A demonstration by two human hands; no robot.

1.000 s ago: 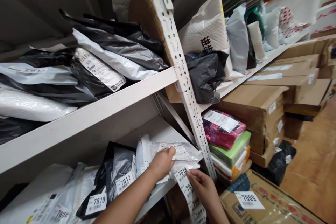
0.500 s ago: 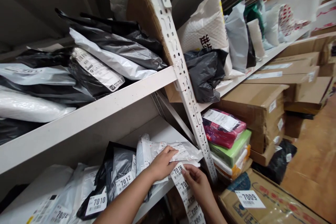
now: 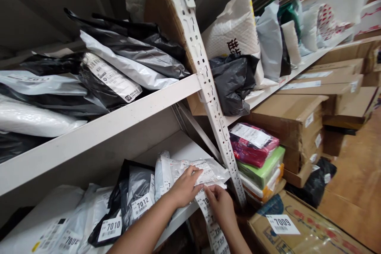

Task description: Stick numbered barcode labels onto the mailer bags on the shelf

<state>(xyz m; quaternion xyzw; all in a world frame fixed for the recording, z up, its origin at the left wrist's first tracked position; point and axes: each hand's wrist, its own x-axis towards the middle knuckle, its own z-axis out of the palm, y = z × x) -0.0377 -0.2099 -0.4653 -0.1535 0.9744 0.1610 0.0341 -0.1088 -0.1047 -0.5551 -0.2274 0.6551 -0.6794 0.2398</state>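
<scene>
My left hand (image 3: 185,187) rests on a clear and white plastic parcel (image 3: 208,168) on the lower shelf, its fingers spread over the printed label. Just right of it, my right hand (image 3: 219,203) pinches the top of a strip of numbered labels (image 3: 210,220) at the parcel's front edge. The strip hangs down below the shelf, and my right fingers hide part of its top label. Left of my hands stand grey and black bags, with label 7012 (image 3: 142,205) and label 7010 (image 3: 110,229) on them.
A white perforated post (image 3: 218,117) rises right of the parcel. Black and white bags (image 3: 143,57) lie on the shelf above. Beyond the post are a pink package (image 3: 253,145), stacked cartons (image 3: 288,115) and a large box (image 3: 297,222) labelled 7009.
My right hand has moved slightly up and left to the strip's top edge, covering more of the first label. My left hand stays on the parcel.
</scene>
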